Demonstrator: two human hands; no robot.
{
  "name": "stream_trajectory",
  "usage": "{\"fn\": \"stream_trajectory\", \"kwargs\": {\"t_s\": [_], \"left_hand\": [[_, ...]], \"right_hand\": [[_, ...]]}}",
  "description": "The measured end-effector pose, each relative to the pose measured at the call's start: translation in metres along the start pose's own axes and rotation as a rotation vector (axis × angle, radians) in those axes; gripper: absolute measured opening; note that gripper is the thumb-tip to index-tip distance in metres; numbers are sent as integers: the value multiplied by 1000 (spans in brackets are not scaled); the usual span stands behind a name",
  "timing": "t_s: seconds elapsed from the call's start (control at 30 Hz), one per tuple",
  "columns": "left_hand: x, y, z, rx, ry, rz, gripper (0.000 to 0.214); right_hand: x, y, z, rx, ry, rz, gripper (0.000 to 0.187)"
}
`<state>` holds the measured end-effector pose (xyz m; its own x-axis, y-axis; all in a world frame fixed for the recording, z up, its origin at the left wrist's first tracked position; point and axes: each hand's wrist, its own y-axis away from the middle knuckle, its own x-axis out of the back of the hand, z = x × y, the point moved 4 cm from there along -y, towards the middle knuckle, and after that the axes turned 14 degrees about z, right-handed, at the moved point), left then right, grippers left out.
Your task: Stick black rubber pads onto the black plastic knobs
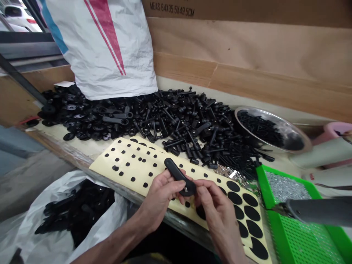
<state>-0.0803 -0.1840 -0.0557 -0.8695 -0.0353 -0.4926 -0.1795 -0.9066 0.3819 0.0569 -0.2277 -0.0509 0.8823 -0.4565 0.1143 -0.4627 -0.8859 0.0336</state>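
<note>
My left hand [161, 196] grips a black plastic handle [178, 176] by its middle, fingers wrapped round it. My right hand [216, 209] pinches at the handle's round end, where a small metal piece shows. Both hands hover over a yellowish backing sheet [129, 165] dotted with small black round stickers and, to the right, larger black discs [249, 200]. Behind the sheet lies a wide heap of black plastic handles and knobs [176, 121].
A metal bowl [291, 128] of black screws stands at the right. A green perforated tray [299, 238] holds small silvery parts. A grey tool [319, 211] lies across it. A white woven sack [107, 47] leans behind the heap. Below the table edge, a plastic bag [66, 220] holds black parts.
</note>
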Motion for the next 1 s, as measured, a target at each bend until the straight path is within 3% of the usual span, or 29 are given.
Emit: {"fn": "stream_trajectory", "kwargs": {"t_s": [0.17,0.33,0.5,0.57,0.8,1.0], "left_hand": [[-2,4,1,-9,-34,-31,21],[3,7,1,-41,-60,35,20],[2,10,4,-46,-74,17,18],[0,11,6,-46,-95,-12,18],[3,11,8,-47,-131,-112,28],[12,11,10,-14,-278,-25,53]], "right_hand": [[-19,5,6,-95,-192,-48,20],[-24,14,13,-109,-244,28,27],[-21,17,9,-233,-288,-146,33],[-15,15,9,-255,-265,-156,30],[-15,13,19,-190,-283,-89,26],[-18,17,18,-54,-96,-100,25]]}}
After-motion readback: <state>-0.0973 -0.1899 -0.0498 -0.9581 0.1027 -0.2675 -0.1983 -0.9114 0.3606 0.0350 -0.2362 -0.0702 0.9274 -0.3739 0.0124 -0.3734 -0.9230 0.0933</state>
